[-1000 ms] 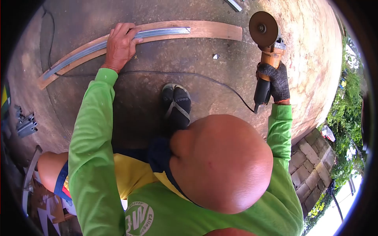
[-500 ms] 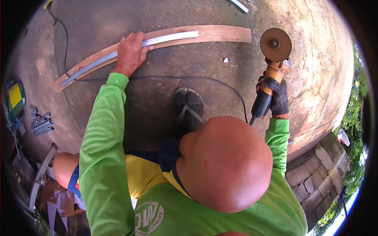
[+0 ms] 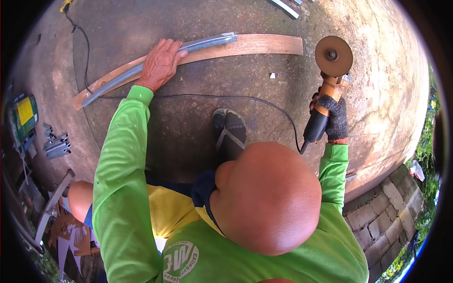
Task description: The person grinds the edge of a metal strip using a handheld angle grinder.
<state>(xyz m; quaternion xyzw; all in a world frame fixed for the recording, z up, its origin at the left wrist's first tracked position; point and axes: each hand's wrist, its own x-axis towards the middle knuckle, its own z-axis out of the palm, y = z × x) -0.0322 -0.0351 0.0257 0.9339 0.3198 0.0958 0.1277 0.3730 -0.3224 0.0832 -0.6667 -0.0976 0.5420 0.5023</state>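
My bare left hand [image 3: 163, 63] is closed over a long grey metal channel [image 3: 207, 43], thumb on the near side. The channel lies lengthwise along a brown wooden plank [image 3: 271, 44] on the ground, its right end at the plank's far edge. In my right hand [image 3: 335, 115], which wears a dark knitted glove, is an orange and black angle grinder [image 3: 329, 90]. The grinder's brown disc [image 3: 333, 55] points away from me, to the right of the plank's end. From its handle a black cord [image 3: 226, 96] runs left across the floor to the plank.
A small offcut [image 3: 273, 75] lies on the concrete floor [image 3: 198, 137] near the plank. More metal channels [image 3: 284, 8] lie at the top, and short cut pieces [image 3: 57, 146] at the left beside a green and yellow box [image 3: 24, 113]. Grey blocks [image 3: 384, 212] edge the floor at lower right.
The metal channel has rolled under my left hand, showing a different, darker side, and its right end has shifted to the plank's far edge. The grinder stays in my right hand.
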